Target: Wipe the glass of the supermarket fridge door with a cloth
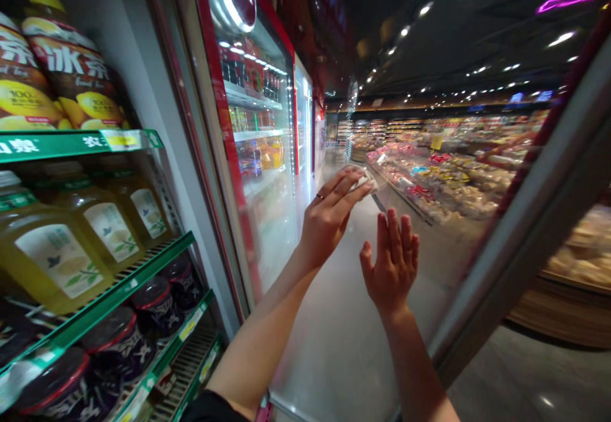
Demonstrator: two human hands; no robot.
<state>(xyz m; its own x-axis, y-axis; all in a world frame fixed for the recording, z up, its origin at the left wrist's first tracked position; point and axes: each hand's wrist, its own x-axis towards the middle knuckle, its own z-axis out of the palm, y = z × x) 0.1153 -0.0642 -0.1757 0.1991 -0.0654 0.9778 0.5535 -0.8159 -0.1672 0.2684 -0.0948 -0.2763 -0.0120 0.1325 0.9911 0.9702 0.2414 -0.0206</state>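
1. My left hand (331,215) pins a small white crumpled cloth (365,181) under its fingertips, high on the fridge's open clear glass door (443,263).
2. My right hand (392,263) rests just beside it, fingers released and flat on the glass, holding nothing.
3. To the left, green wire shelves (157,253) carry yellow drink bottles (102,221).
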